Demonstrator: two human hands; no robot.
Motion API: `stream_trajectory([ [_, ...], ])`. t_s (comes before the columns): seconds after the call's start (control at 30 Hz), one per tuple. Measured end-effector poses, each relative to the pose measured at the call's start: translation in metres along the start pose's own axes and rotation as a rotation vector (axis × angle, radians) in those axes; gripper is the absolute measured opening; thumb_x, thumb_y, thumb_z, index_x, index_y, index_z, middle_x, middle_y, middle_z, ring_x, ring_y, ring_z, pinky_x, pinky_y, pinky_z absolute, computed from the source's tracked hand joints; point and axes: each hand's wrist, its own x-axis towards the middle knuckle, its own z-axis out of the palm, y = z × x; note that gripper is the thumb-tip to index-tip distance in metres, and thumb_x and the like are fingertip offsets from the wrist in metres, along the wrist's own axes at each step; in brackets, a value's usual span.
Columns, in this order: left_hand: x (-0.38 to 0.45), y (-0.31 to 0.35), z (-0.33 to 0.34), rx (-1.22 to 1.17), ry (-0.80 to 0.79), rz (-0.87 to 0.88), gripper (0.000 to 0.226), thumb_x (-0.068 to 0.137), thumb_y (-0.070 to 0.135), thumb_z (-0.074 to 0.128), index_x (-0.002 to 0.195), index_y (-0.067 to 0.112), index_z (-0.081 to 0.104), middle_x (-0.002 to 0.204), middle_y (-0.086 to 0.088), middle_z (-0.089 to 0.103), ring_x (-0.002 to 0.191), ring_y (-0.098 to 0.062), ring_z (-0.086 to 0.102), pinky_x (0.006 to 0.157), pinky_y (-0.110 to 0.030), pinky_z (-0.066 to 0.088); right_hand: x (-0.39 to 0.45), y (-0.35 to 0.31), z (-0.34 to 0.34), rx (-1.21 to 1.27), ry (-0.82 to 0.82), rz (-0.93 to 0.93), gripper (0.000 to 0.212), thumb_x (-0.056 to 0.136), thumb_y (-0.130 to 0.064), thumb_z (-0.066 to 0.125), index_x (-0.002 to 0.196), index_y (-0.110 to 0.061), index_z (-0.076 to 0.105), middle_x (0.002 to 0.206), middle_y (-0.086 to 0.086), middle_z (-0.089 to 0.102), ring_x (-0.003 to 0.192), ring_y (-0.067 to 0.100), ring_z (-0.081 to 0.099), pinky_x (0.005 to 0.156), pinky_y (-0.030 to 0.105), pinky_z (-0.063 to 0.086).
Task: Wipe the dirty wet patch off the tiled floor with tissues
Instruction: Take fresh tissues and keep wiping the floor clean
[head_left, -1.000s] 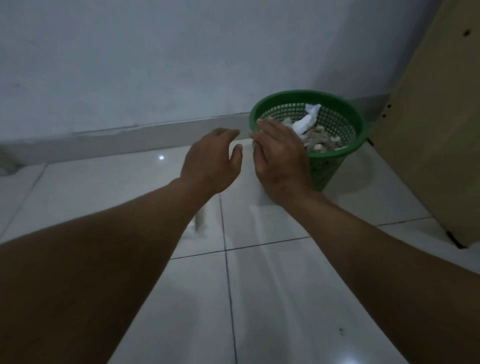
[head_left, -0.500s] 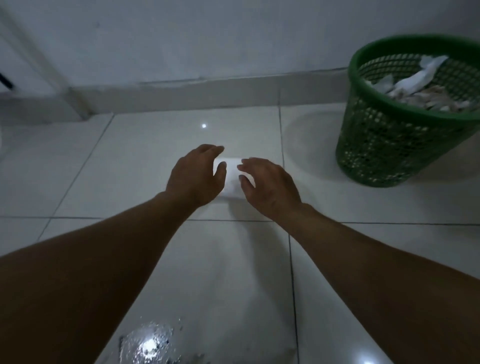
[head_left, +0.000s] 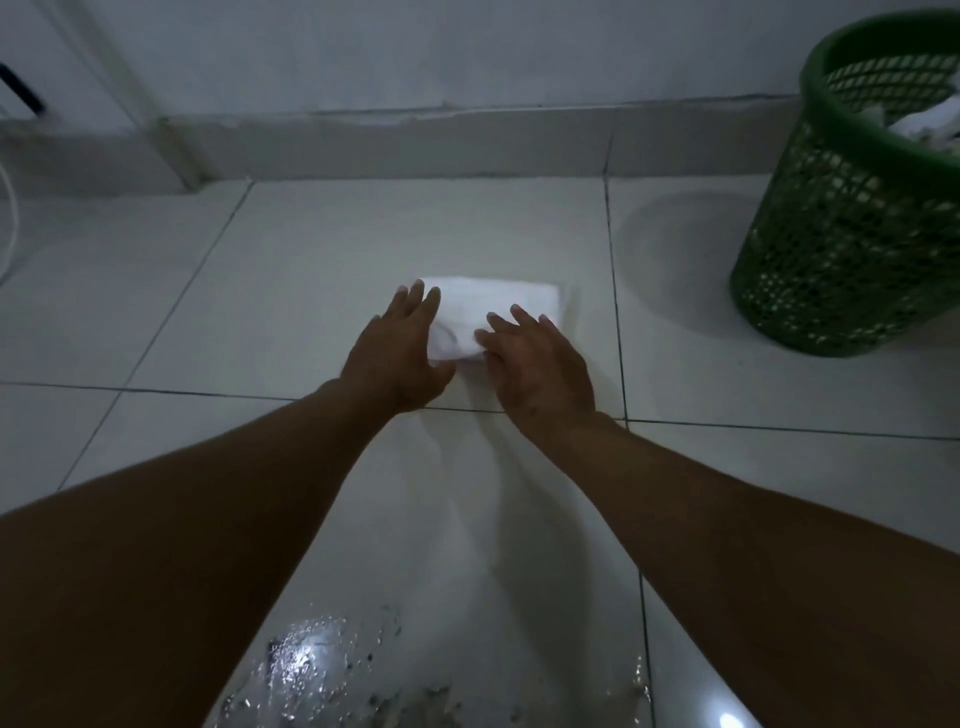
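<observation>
A white stack of tissues (head_left: 498, 304) lies on the pale tiled floor (head_left: 311, 270), in the middle of the view. My left hand (head_left: 397, 353) rests on the stack's left end with its fingers straight. From the near side, my right hand (head_left: 537, 361) touches the stack's right part with its fingers spread. A dirty wet patch (head_left: 332, 675) with dark specks glistens on the floor at the bottom, between my forearms.
A green mesh waste basket (head_left: 852, 223) with crumpled white tissues inside stands at the right, near the wall. A grey skirting strip (head_left: 415, 140) runs along the wall behind the tissues. A white cable (head_left: 10, 218) hangs at the far left.
My view has swung left and down, away from the basket. Both hands have moved down from the basket to the tissue stack and now touch it.
</observation>
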Motion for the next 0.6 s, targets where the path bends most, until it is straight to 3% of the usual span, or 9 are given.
stream_trajectory([
  [0.13,0.004,-0.011,0.006,-0.007,-0.022,0.028,0.092,0.088,0.038,0.069,0.157,0.014,0.013,0.165,-0.002,0.009,0.151,-0.019,0.008,0.12,-0.039,0.022,-0.005,-0.003,-0.003,0.028,0.094,-0.012,0.023,0.088,-0.007,0.065,0.108,-0.012,0.073,0.115,0.009,0.071,0.116,0.029,0.062,0.102,0.044,0.045],
  [0.23,0.005,-0.017,0.01,-0.004,0.005,0.038,0.089,0.089,0.04,0.067,0.157,0.015,0.015,0.164,-0.002,0.016,0.151,-0.021,0.014,0.118,-0.041,0.025,-0.012,-0.001,-0.01,0.107,0.061,0.06,0.025,0.095,-0.018,0.054,0.114,-0.019,0.07,0.12,0.007,0.068,0.12,0.027,0.059,0.106,0.039,0.043],
  [0.3,0.005,-0.019,0.012,-0.017,0.019,0.039,0.087,0.089,0.039,0.068,0.156,0.015,0.019,0.162,-0.004,0.021,0.149,-0.022,0.019,0.117,-0.041,0.028,-0.02,0.003,-0.015,0.163,0.091,0.077,0.024,0.093,-0.018,0.057,0.112,-0.017,0.071,0.115,0.009,0.07,0.112,0.029,0.064,0.101,0.039,0.047],
  [0.4,0.002,-0.018,0.015,-0.023,0.059,0.04,0.077,0.089,0.035,0.068,0.153,0.015,0.03,0.157,-0.007,0.034,0.143,-0.026,0.033,0.113,-0.04,0.034,-0.029,0.004,-0.029,0.217,0.115,0.096,0.024,0.09,-0.009,0.061,0.111,-0.013,0.072,0.106,0.009,0.073,0.101,0.03,0.068,0.092,0.039,0.053],
  [0.5,-0.005,-0.013,0.019,0.006,0.168,0.03,0.065,0.088,0.035,0.067,0.146,0.016,0.044,0.147,-0.007,0.048,0.129,-0.03,0.044,0.099,-0.042,0.044,-0.033,0.003,-0.039,0.285,0.103,0.141,0.024,0.091,-0.009,0.06,0.111,-0.014,0.072,0.104,0.007,0.074,0.094,0.028,0.069,0.081,0.042,0.056],
  [0.6,-0.008,-0.012,0.02,0.069,0.221,0.09,0.052,0.086,0.035,0.07,0.134,0.018,0.059,0.137,-0.009,0.056,0.119,-0.034,0.049,0.09,-0.042,0.045,-0.037,0.002,-0.044,0.314,0.106,0.196,0.025,0.091,-0.012,0.059,0.112,-0.017,0.072,0.105,0.007,0.073,0.095,0.028,0.069,0.08,0.041,0.055],
])
